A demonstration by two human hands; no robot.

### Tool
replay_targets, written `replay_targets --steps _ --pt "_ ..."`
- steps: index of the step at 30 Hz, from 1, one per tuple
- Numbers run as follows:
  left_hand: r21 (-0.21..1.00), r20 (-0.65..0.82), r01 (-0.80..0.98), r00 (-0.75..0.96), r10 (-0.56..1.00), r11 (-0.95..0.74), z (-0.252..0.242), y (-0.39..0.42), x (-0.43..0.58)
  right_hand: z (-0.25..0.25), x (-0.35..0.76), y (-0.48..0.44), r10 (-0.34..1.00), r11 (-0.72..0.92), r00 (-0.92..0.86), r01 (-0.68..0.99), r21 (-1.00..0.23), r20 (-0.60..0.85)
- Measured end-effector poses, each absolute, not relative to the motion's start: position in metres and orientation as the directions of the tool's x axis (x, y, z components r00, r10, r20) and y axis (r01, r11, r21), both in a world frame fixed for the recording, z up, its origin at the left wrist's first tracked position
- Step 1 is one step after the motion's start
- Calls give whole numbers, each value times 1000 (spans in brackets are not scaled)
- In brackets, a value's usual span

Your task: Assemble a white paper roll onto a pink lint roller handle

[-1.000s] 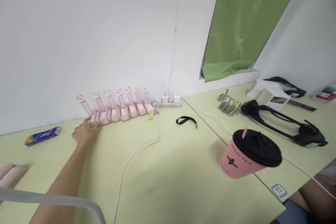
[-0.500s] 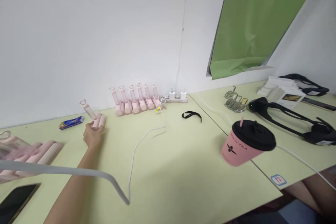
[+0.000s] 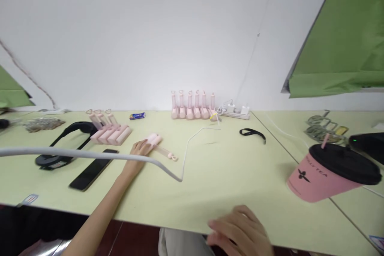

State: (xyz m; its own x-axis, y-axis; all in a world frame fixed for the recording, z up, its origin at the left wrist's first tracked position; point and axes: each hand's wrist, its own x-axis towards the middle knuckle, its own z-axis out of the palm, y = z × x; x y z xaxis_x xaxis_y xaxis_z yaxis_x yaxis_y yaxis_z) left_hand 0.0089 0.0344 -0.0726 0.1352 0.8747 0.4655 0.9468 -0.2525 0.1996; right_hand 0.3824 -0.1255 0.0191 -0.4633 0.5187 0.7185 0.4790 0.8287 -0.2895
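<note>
My left hand [image 3: 140, 149] is closed around a pink device [image 3: 154, 139] with two short cylinders side by side. Its clear tube [image 3: 162, 151] lies low over the table, pointing right, and ends in a small loop. The fingers hide part of its body. Over the front table edge is my right hand [image 3: 240, 232], a little blurred, its fingers loosely bent and apart with nothing visible in them. Left of the held device lies a group of like pink devices [image 3: 111, 134] with heart-shaped loops. Another row of pink devices [image 3: 189, 110] stands against the wall.
A white cable [image 3: 180, 177] crosses the near view. A power strip [image 3: 240, 115], a black strap [image 3: 252, 132] and a pink cup [image 3: 318, 180] are to the right. Leftward are a phone [image 3: 93, 170], a black headset [image 3: 81, 127] and a blue packet [image 3: 137, 116].
My view has turned left. The pink device in my left hand has come nearer, its tube swung from up-left to pointing right. My right hand has come into view.
</note>
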Motion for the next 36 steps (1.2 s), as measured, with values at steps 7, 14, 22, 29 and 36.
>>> replay_targets --steps 7,14,22,29,36 --pt "450 478 819 115 871 -355 -51 16 54 -9 321 -42 729 682 -507 482 -550 460" --pt "702 41 711 -107 993 48 -40 85 96 -27 323 52 810 564 -459 779 -272 365" --pt "986 125 72 267 956 -149 -41 78 144 -48 344 62 817 498 -346 827 -263 461" --pt "981 67 193 -444 894 22 -54 95 89 -48 345 66 815 430 -234 858 -281 531" --pt "623 423 737 -598 680 260 -54 84 40 -48 344 59 800 474 -266 830 -294 538"
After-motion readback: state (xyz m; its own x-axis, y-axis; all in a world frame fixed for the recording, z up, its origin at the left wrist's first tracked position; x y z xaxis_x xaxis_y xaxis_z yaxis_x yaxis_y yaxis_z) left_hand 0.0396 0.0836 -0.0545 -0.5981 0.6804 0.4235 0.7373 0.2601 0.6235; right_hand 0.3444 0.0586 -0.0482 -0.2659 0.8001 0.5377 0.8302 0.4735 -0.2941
